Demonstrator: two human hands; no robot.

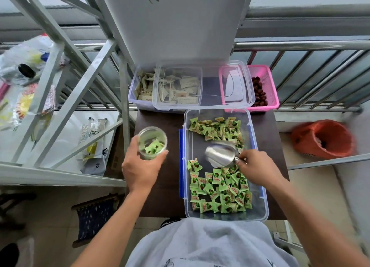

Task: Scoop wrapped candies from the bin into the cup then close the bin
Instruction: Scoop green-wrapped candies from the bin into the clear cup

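The right hand pinches the empty silver metal scoop over the clear plastic bin; left hand fingers wrap the part-filled clear cup; another scoop of green wrapped candies seems due.

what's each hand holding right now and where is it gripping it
The left hand holds the clear cup around its side wall. The right hand holds the metal scoop by its short handle, over the bin.
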